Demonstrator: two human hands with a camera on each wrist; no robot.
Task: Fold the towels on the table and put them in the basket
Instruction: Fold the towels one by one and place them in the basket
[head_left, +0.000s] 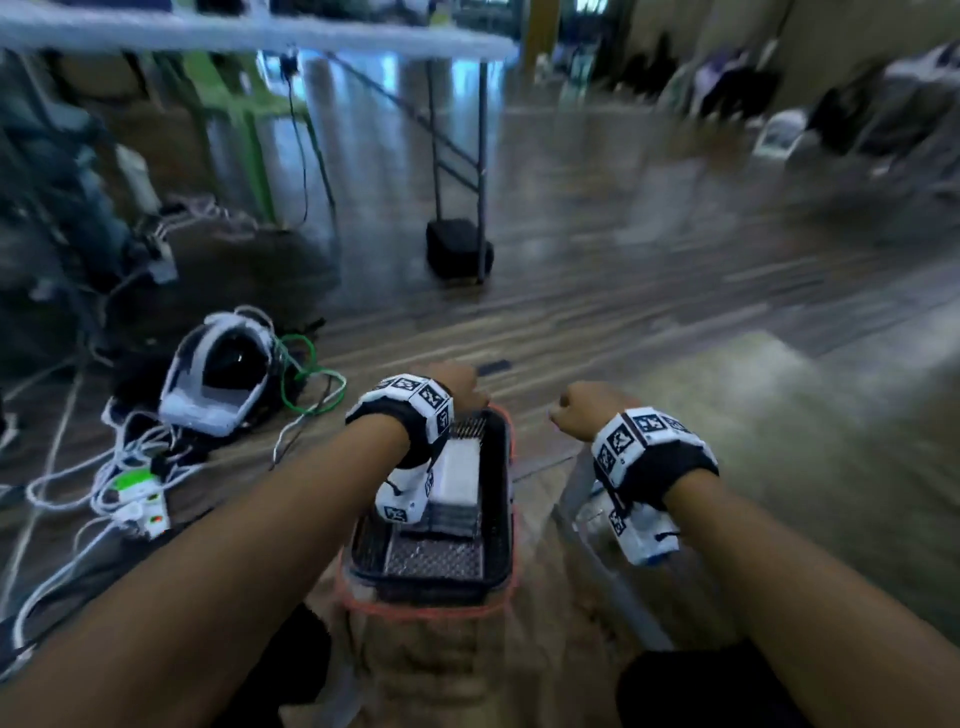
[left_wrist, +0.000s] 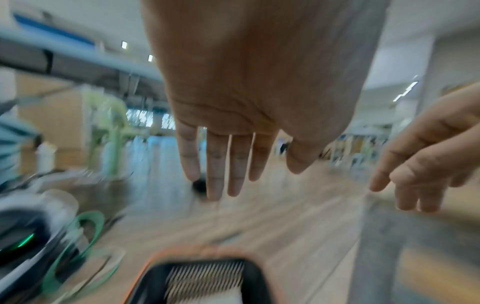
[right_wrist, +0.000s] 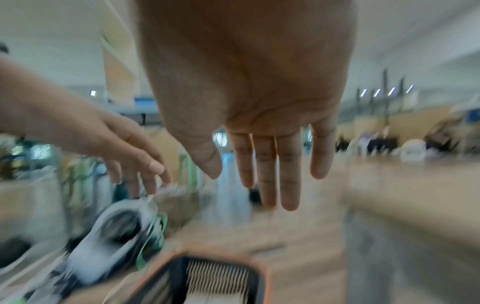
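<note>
A black mesh basket with an orange rim stands below me, holding a stack of folded white and grey towels. My left hand hovers over the basket's far end. My right hand hangs just right of the rim. The left wrist view shows the left hand with straight fingers and nothing in it, above the basket and towels. In the right wrist view the right hand is likewise flat and empty over the basket. All views are motion-blurred.
A white and black headset lies on the wooden floor to the left, amid green and white cables and a power strip. A folding table's legs and a black box stand ahead. A grey blurred surface adjoins the basket's right.
</note>
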